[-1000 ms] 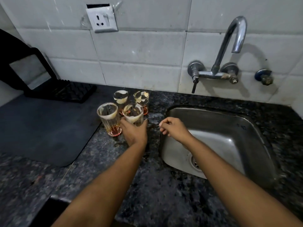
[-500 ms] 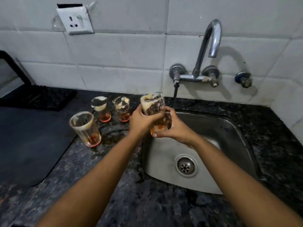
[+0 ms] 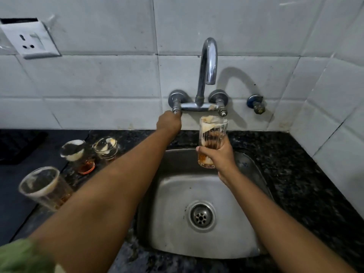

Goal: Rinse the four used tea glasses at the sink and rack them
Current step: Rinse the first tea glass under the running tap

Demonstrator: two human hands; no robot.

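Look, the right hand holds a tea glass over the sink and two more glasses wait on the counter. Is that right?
Not quite. The head view shows three glasses waiting on the counter, not two. The right hand does hold a tea glass over the sink.

Both arms are stretched forward. The left hand (image 3: pixel 169 123) is raised with its fingers curled around the tap handle (image 3: pixel 176 110). The right hand (image 3: pixel 220 154) is held upright, gripping a tea glass (image 3: pixel 211 141).

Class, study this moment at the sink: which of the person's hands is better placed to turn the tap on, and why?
The left hand. It is already closed around the left tap handle on the wall. The right hand is occupied, gripping a used tea glass upright over the sink beneath the spout.
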